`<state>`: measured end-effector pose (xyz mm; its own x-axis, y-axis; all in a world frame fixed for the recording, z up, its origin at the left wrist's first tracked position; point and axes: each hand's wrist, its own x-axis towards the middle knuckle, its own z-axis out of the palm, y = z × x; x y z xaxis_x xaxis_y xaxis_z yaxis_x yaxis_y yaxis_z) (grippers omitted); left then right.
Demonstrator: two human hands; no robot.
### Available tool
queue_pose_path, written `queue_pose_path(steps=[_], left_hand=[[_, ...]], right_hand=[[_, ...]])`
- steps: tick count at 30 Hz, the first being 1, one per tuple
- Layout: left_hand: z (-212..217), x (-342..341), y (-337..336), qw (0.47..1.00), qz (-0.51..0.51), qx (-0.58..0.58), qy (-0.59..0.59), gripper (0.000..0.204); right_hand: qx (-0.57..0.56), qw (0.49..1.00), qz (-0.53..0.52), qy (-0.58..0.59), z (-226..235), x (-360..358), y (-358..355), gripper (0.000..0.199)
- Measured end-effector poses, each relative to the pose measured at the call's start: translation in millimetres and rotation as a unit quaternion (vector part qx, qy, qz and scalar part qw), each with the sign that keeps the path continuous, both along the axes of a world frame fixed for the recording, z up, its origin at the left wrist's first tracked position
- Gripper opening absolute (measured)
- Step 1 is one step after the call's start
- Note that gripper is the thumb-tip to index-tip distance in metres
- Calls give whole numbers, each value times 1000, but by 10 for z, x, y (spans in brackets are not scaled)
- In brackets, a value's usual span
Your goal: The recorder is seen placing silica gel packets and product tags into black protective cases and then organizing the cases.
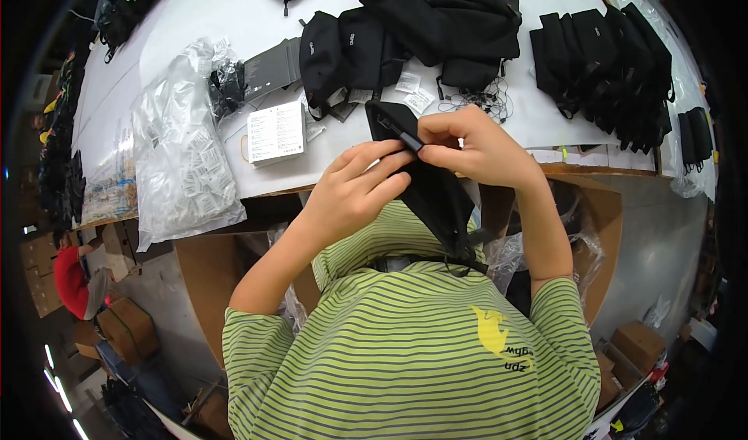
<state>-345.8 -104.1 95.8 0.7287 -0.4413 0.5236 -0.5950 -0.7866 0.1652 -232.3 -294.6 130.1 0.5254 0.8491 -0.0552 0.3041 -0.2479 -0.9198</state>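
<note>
A black fabric pouch [436,194] is held up in front of my chest at the table's near edge, its lower end hanging toward my waist. My left hand [354,179] closes on the pouch's left side, fingers bent over its upper part. My right hand [485,150] pinches the pouch's right edge, thumb against forefinger, beside a small dark grey strip. What exactly sits between those fingertips is too small to make out. Just beyond lie white tags [419,100] and a tangle of thin black cords [485,101].
Black pouches pile up at the back [436,19], with another stack on the right [600,58]. At left are a clear plastic bag of labels [187,151], a white card stack [276,134] and dark grey cards [273,70]. Open cardboard boxes [204,284] stand below the table. A person in red [72,280] is far left.
</note>
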Motion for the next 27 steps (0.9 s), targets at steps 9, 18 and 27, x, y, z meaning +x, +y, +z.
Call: queue_pose_path(steps=[9,18,27], left_hand=[[10,-23,-8,996,-36,-60,52,25],[-8,-22,13,996,-27,-65,58,24],[-51,-204,231,961,110,-198,161,24]], right_hand=[[2,999,42,28,-153,-22,113,18],[22,997,45,57,-267,-58,172,10],[4,975,38,220,-669,-151,-419,76]])
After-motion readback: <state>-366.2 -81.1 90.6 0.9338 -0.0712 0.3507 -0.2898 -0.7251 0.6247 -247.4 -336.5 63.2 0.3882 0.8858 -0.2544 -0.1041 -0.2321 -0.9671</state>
